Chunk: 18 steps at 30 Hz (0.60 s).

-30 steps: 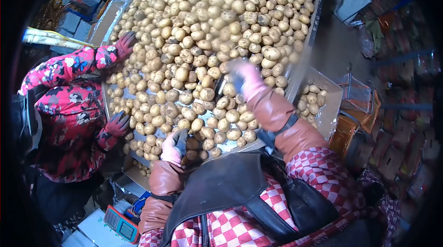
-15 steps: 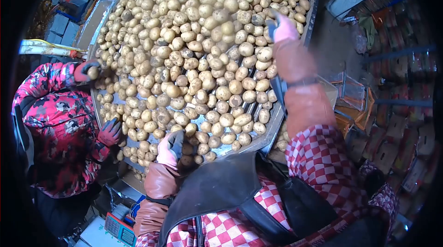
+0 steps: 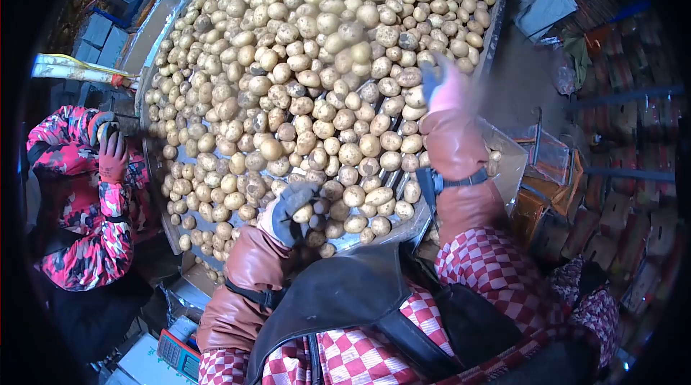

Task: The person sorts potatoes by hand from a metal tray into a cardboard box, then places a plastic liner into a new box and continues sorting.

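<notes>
A wide tray (image 3: 498,18) is heaped with potatoes (image 3: 306,144), some smudged with dirt. At its near edge my left hand (image 3: 288,206), in a grey and pink glove, curls its fingers around a potato (image 3: 302,213). My right hand (image 3: 445,86), gloved in pink and blue, hovers over or touches the potatoes by the right side. Motion smears its fingers, so what it holds, if anything, does not show. Brown sleeve covers with dark straps wrap both my forearms.
To the left, a co-worker in a pink camouflage jacket (image 3: 79,205) has both gloved hands (image 3: 109,147) together. Cardboard boxes (image 3: 612,219) stand at right, near an orange crate (image 3: 551,191). A red-framed calculator-like device (image 3: 180,356) lies lower left.
My left hand has shifted slightly right and turned, its fingers now around a potato. My right hand has moved a little down. The co-worker's hands have left the tray and come together.
</notes>
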Available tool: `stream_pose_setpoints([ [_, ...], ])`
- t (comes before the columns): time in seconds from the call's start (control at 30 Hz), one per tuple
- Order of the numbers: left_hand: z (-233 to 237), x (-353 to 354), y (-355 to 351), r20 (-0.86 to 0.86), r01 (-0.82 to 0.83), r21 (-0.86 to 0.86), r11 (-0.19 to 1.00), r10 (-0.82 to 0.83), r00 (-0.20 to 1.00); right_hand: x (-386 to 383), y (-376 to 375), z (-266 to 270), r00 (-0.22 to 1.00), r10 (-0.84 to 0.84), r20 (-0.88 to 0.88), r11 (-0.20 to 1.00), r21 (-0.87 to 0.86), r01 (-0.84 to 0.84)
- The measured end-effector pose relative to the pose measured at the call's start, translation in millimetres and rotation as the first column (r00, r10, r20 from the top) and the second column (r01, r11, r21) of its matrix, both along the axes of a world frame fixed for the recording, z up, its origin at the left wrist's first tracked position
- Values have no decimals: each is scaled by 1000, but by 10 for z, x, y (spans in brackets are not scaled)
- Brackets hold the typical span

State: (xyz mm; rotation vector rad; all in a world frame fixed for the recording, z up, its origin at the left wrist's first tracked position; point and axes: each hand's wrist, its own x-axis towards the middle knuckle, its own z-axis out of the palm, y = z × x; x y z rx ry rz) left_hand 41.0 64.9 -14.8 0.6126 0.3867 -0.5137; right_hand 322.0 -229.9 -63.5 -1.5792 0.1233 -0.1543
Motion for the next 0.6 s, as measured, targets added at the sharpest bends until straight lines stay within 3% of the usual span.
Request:
stream_pose_setpoints([
  [0.03, 14, -43, -7, 76, 15, 86, 996, -22, 997, 68, -148, -18, 990, -73, 120, 683, -718, 137],
  [0.07, 22, -45, 2, 80, 12, 84, 996, -19, 997, 43, -94, -157, 968, -82, -236, 624, -770, -135],
  [0.1, 59, -20, 3, -84, -46, -23, 999, 44, 995, -129, 149, -84, 823, -117, -556, 564, -719, -406],
  [0.13, 76, 9, 4, -252, -122, -119, 985, 89, 964, -543, 370, 102, 981, 54, -186, 310, -931, -194],
  [0.17, 36, -18, 36, -252, -132, -121, 984, 99, 963, -589, 427, 105, 958, 253, -138, 323, -921, -218],
  [0.2, -46, -81, 96, 119, 9, 435, 900, -67, 991, -541, 534, 290, 917, 306, -256, 474, -795, -380],
  [0.23, -137, -136, 141, 312, -77, 859, 506, -398, 863, -447, 645, 591, 856, 377, -354, 594, -617, -517],
  [0.27, -212, -149, 168, 91, -5, 358, 934, -30, 995, -247, 729, 816, 876, 290, -386, 549, -683, -483],
  [0.3, 108, -36, 35, -179, -79, 280, 957, 133, 975, 227, 688, 313, 922, 324, -214, 790, -475, -388],
  [0.33, 265, -46, 13, 77, 16, 618, 786, -81, 994, 477, 740, 516, 975, 194, -105, 712, -669, -214],
  [0.37, 342, -86, 26, 212, -11, 875, 485, -361, 908, 769, 801, 673, 986, 131, -101, 546, -823, -157],
  [0.4, 254, -123, 62, 150, 25, 758, 652, -212, 966, 1203, 737, 362, 970, 236, 49, 464, -883, -68],
  [0.43, 324, -106, 78, 47, 76, 632, 771, -137, 989, 1330, 966, 370, 949, 307, -68, 302, -939, -165],
  [0.47, 255, -177, 146, 126, 59, 621, 781, -174, 977, 1359, 1037, 369, 933, 323, -157, 167, -961, -220],
  [0.53, 214, -205, 218, 213, 26, 611, 791, -195, 957, 1116, 943, 590, 928, 338, -159, 185, -955, -231],
  [0.6, 277, -165, 188, 28, 57, 575, 816, -89, 996, 665, 901, 866, 925, 374, -72, 330, -922, -205],
])
